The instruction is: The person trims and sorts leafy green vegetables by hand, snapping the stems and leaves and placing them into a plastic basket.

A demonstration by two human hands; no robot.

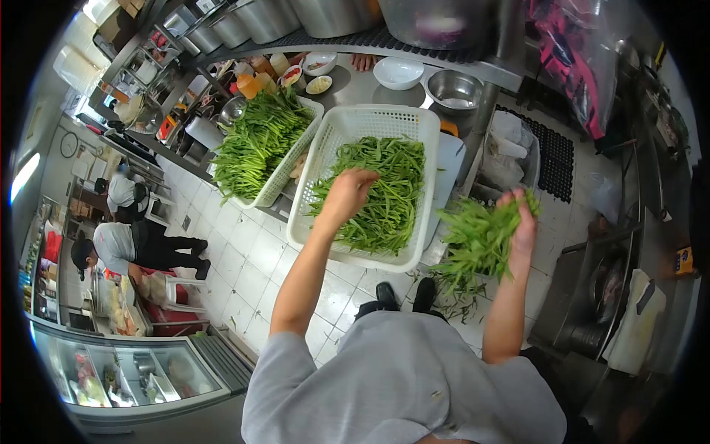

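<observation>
A bunch of leafy greens (473, 233) is gripped in my right hand (522, 226), out to the right of the baskets. My left hand (353, 194) is over the large white plastic basket (299, 214), its fingers curled together; whether anything is between them is hidden. Cut green stems and leaves (396, 185) lie loose in that basket, just under the left hand. Beside it, a second white basket (292, 159) is heaped with long-stemmed greens (259, 140) in bundles.
Under the basket's right edge lies a pale board (448, 159). A steel bowl (454, 90) and a white bowl (399, 72) stand behind, with another person's hand (362, 62) nearby. A lined bin (510, 152) is at right. Leaf scraps (462, 296) litter the floor. Two people work at left.
</observation>
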